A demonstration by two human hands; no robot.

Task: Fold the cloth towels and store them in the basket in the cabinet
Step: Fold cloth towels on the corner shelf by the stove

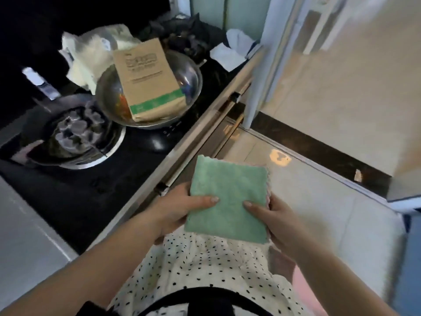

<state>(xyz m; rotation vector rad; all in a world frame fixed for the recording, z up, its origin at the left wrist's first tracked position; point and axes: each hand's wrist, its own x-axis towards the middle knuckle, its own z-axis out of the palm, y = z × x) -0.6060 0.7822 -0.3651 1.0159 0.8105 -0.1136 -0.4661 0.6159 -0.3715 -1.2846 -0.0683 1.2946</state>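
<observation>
Here left hand (180, 208) and right hand (273, 215) grip folded green towel (227, 201), thumbs on top.

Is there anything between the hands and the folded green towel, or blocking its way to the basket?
Nothing separates them: the left hand and right hand both grip the folded green towel directly. The basket and cabinet interior are not in view, so that path cannot be judged.

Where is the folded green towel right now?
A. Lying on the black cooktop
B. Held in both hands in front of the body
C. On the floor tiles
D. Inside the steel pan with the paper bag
B: the folded green towel is held off any surface, the left hand gripping its left edge and the right hand its right edge, thumbs on top.
</observation>
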